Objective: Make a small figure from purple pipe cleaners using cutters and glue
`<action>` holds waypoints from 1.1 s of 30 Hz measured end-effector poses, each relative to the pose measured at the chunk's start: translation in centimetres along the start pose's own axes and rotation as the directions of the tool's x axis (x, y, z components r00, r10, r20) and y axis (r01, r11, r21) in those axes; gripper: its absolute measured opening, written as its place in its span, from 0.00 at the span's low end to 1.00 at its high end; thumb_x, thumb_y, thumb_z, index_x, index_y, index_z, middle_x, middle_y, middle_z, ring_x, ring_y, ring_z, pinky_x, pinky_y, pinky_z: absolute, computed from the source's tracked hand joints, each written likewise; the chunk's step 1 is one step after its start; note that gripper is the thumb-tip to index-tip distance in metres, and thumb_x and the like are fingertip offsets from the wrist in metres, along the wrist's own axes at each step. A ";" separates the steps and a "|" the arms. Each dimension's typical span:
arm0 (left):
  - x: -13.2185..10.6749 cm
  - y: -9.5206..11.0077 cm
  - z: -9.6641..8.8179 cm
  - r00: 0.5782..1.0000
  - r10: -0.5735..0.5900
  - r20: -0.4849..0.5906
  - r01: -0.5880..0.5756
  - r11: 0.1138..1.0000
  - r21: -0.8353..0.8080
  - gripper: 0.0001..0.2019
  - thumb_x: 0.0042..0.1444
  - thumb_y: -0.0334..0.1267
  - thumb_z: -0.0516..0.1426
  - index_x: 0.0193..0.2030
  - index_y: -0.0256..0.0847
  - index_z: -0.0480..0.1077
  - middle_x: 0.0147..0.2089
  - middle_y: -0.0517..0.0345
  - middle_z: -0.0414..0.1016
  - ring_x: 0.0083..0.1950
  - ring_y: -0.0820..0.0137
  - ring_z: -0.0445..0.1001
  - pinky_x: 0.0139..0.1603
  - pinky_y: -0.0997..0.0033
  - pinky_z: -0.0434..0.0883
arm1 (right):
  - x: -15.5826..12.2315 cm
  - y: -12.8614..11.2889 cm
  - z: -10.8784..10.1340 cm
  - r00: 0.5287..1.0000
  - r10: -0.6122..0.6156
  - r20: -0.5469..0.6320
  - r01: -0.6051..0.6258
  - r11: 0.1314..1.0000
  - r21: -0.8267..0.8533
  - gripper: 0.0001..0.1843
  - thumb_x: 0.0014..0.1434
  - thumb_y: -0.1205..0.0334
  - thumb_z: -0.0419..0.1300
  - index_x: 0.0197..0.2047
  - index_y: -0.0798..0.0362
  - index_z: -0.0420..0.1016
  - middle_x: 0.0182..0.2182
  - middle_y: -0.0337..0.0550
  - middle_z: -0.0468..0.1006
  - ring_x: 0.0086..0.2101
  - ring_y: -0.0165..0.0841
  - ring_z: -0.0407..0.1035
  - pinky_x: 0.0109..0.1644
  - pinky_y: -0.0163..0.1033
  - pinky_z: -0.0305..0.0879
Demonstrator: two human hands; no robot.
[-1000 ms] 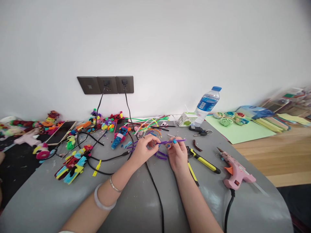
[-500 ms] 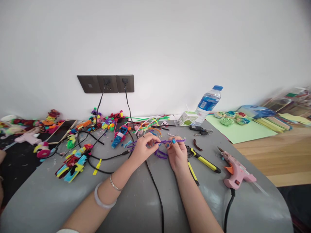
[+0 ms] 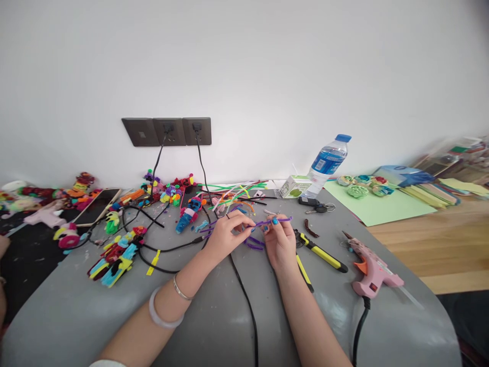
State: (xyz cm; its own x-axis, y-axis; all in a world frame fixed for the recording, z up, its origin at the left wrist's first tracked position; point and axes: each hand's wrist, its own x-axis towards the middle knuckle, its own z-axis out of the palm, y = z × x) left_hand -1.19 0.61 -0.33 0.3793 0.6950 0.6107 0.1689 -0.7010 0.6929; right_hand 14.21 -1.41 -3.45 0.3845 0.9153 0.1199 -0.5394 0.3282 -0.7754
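Observation:
Both my hands meet over the middle of a grey table (image 3: 214,326). My left hand (image 3: 228,236) and my right hand (image 3: 278,239) each pinch a purple pipe cleaner (image 3: 283,220) that runs between them and sticks out to the right of my right fingers. More purple pieces (image 3: 254,243) lie on the table just under the hands. A black cable (image 3: 246,300) runs toward me between my forearms.
Yellow-handled cutters (image 3: 319,253) and a pink glue gun (image 3: 372,272) lie to the right. A water bottle (image 3: 326,164), small carton (image 3: 293,186) and keys (image 3: 316,206) stand behind. Colourful pipe-cleaner figures (image 3: 116,257), a phone (image 3: 95,206) and loose stems (image 3: 233,196) crowd the left and back.
My hands have barely moved. The purple pipe cleaner between them has bent slightly near my right fingers.

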 end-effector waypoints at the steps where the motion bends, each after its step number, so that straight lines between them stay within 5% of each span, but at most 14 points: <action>1: 0.0 0.0 0.0 1.000 0.004 0.011 -0.004 1.000 0.010 0.05 0.59 0.28 0.57 0.39 0.39 0.75 0.37 0.55 0.74 0.36 0.73 0.73 0.34 0.77 0.70 | 0.0 0.1 -0.1 1.000 -0.004 -0.007 0.004 1.000 -0.011 0.15 0.47 0.54 0.72 0.32 0.49 0.72 0.31 0.35 0.73 0.25 0.25 0.61 0.30 0.34 0.62; 6: -0.1 0.0 -0.1 0.999 0.010 0.039 -0.012 0.998 0.058 0.08 0.61 0.28 0.55 0.40 0.40 0.74 0.39 0.55 0.73 0.38 0.72 0.73 0.34 0.77 0.71 | 0.2 0.2 -0.3 1.000 -0.003 -0.029 0.002 0.999 -0.043 0.16 0.46 0.53 0.72 0.35 0.48 0.74 0.33 0.37 0.74 0.26 0.26 0.64 0.31 0.35 0.64; 15: -0.1 -0.3 -0.2 0.995 0.074 -0.073 -0.064 0.989 0.131 0.08 0.62 0.26 0.54 0.39 0.41 0.73 0.38 0.56 0.70 0.38 0.72 0.71 0.34 0.76 0.70 | -0.2 0.5 0.0 1.000 0.002 -0.028 -0.006 0.991 -0.133 0.16 0.45 0.52 0.73 0.35 0.50 0.79 0.34 0.39 0.76 0.28 0.27 0.65 0.34 0.36 0.64; 22: 0.0 -0.4 -0.2 0.990 0.098 -0.100 -0.080 0.982 0.171 0.08 0.62 0.26 0.54 0.39 0.41 0.73 0.38 0.56 0.70 0.41 0.70 0.73 0.42 0.70 0.71 | -0.4 0.5 0.0 0.999 -0.024 0.022 0.029 0.960 -0.278 0.15 0.50 0.50 0.70 0.37 0.50 0.79 0.36 0.41 0.77 0.30 0.30 0.67 0.36 0.38 0.65; 33: 0.0 -0.3 -0.2 0.989 0.092 -0.114 -0.072 0.984 0.164 0.08 0.61 0.27 0.54 0.39 0.42 0.73 0.38 0.56 0.70 0.41 0.70 0.73 0.42 0.70 0.71 | -0.4 0.2 0.2 0.997 0.004 0.082 0.009 0.988 -0.154 0.19 0.57 0.44 0.61 0.36 0.51 0.82 0.31 0.44 0.78 0.30 0.34 0.67 0.35 0.41 0.65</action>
State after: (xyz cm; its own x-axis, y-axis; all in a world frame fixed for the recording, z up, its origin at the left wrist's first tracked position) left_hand -1.47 0.84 -0.50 0.2873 0.6416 0.7112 0.2884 -0.7660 0.5745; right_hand 13.79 -1.69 -3.51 0.3194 0.9327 0.1672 -0.4142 0.2961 -0.8607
